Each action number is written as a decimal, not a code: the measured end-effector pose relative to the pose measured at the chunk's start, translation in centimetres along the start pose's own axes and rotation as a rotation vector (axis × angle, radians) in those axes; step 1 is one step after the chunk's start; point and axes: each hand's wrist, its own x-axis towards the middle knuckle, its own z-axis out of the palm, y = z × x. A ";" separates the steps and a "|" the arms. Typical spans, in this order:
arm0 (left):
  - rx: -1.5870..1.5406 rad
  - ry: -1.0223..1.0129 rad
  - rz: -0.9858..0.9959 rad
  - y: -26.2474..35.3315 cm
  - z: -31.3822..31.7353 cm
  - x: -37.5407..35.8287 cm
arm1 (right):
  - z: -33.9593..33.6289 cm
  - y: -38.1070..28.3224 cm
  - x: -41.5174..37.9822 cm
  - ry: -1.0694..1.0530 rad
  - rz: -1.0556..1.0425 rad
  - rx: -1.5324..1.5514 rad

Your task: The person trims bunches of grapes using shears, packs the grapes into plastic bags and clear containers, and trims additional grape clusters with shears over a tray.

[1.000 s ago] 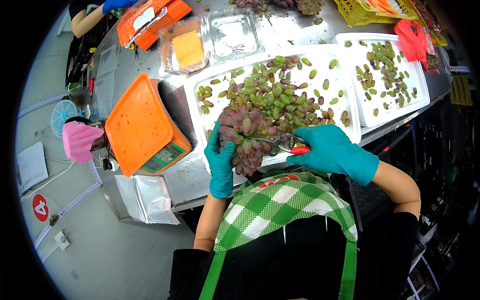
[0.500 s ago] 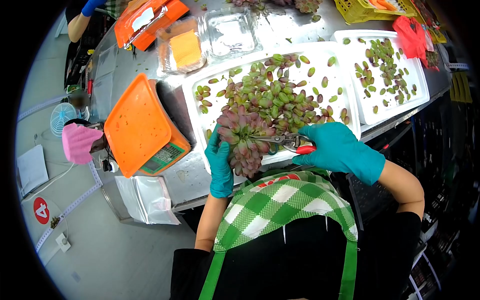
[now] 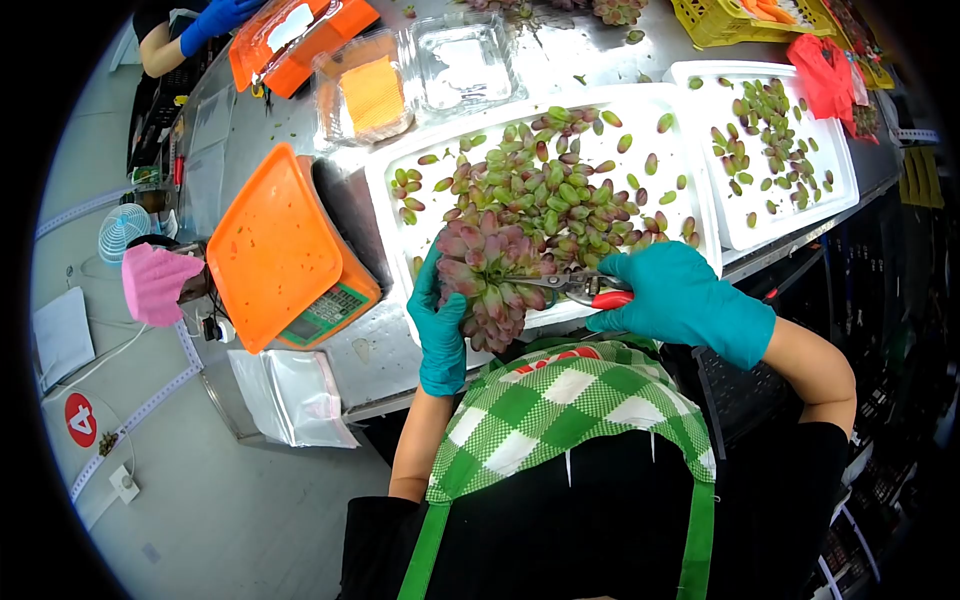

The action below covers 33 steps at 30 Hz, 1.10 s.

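Note:
My left hand (image 3: 438,325), in a teal glove, is closed around the side of a pink-green succulent cluster (image 3: 485,265) at the front edge of a white tray (image 3: 388,205). In my right hand (image 3: 680,300), also gloved, are pruning shears (image 3: 612,298) with red handles. Their blades reach left in among the succulent's stems, where the tips are hidden by leaves. Behind the cluster, many loose succulent leaves (image 3: 570,195) lie heaped and scattered in the tray.
An orange scale (image 3: 275,250) stands left of the tray, near clear plastic bags (image 3: 290,395). Clear plastic boxes (image 3: 462,70) sit behind. A second white tray (image 3: 740,225) of leaves is at right. Another person's blue-gloved hand (image 3: 215,25) is at the upper left.
The succulent has turned slightly in my left hand, and the shears' blades have shifted a little. The other person's blue-gloved hand has come further into view.

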 end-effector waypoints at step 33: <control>-0.142 0.035 -0.121 0.1 0.7 0.1 | 0.6 1.3 -1.7 0.426 -0.157 -0.127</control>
